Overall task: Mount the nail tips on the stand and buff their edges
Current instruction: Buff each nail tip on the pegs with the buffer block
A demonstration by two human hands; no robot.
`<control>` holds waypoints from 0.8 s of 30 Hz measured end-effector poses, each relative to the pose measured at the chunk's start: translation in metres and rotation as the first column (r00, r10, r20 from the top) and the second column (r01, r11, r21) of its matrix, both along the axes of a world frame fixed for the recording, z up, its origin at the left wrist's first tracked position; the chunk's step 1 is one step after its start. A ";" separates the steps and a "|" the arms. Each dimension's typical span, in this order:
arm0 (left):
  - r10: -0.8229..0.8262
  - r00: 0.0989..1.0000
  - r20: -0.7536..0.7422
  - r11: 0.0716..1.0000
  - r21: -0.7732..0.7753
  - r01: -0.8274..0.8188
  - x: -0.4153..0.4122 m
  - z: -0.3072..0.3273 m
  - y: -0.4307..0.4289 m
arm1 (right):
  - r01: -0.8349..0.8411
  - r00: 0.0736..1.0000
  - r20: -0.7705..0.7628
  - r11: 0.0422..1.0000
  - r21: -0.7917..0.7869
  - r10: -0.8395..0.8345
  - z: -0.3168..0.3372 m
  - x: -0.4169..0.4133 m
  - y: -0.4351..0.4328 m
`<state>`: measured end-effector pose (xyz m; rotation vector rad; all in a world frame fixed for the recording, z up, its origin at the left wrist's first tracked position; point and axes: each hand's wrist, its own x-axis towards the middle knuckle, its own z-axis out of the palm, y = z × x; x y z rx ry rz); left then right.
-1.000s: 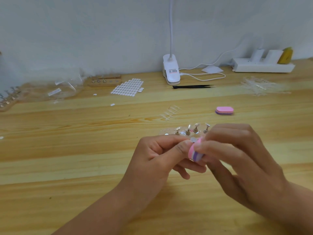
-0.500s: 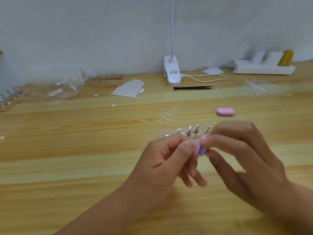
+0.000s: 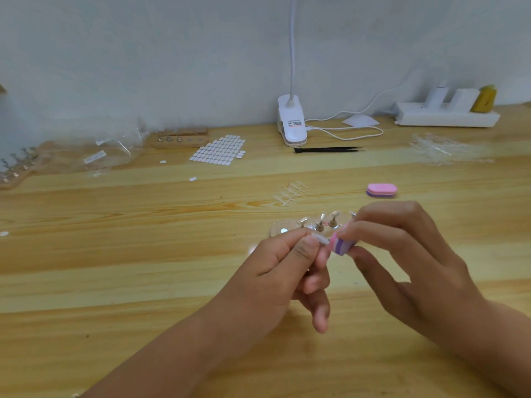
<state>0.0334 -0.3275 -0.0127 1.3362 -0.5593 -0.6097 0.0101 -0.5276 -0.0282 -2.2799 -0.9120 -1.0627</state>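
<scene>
Wooden tabletop [image 3: 115, 254] before a pale wall, seen from the head camera. The left hand [image 3: 284, 268] pinches a clear nail tip [image 3: 320, 239] between thumb and forefinger. The right hand [image 3: 402, 262] has its grip clenched on a pink-and-purple buffer block [image 3: 340, 246], whose end meets the tip's free end. Both are held in the air just near of the clear stand [image 3: 280, 227]; whether its pegs already carry tips is too small to tell. A spare buffer [image 3: 381, 190] lies farther off to the right.

Likely hazards: the tip is small, slick and thinly held, so a hard stroke of the block could flick it out of the pinch — and a clear tip on pale wood would be hard to find. Heavy pressure might also bend it or take off too much edge. The working hands sit close to the stand — a stray knuckle could knock it.
</scene>
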 end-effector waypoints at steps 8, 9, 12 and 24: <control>-0.068 0.993 -0.094 0.997 -0.028 0.066 0.002 0.001 0.001 | 0.006 1.000 0.006 1.000 0.024 -0.006 0.000 0.002 -0.002; -0.072 0.992 -0.106 0.997 -0.033 0.069 0.003 0.000 0.002 | -0.001 1.000 0.007 0.999 0.045 0.001 0.001 0.001 0.000; -0.100 0.990 -0.098 0.994 -0.049 0.096 0.003 -0.001 0.001 | -0.050 0.998 0.043 0.998 0.043 0.048 0.002 -0.007 0.006; -0.252 0.953 -0.166 0.959 -0.178 0.222 0.002 -0.002 0.003 | -0.053 0.996 0.079 0.998 0.017 0.051 0.003 -0.009 0.006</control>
